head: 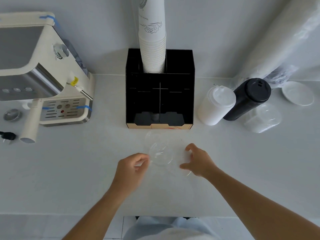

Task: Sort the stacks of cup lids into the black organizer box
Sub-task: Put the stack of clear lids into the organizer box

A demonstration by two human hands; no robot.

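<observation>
— What's the person handling down there?

— Clear lids [161, 155], lying on the white desk [86, 170] just in front of the black organizer box [188, 101]. The left hand [131, 168] is pinching the near left edge of them, fingers curled together on the rim. The right hand [197, 161] is cupping the right side, thumb and fingers spread around the plastic; how firmly it's gripping, I can't tell.

— Anything sitting in the box?

— A tall stack of white paper cups [153, 47] is standing in a rear compartment. The front compartments are looking dark; something small and dark may be lying at the bottom by the middle divider, but I can't make it out.

— And beside it?

— To the right, a white lid stack [216, 106] and a black lid stack [249, 99] are leaning together, with a clear lid stack [263, 118] just beside the black one. A white saucer [297, 93] is sitting farther right. On the left, a cream espresso machine [39, 71] is standing.
</observation>
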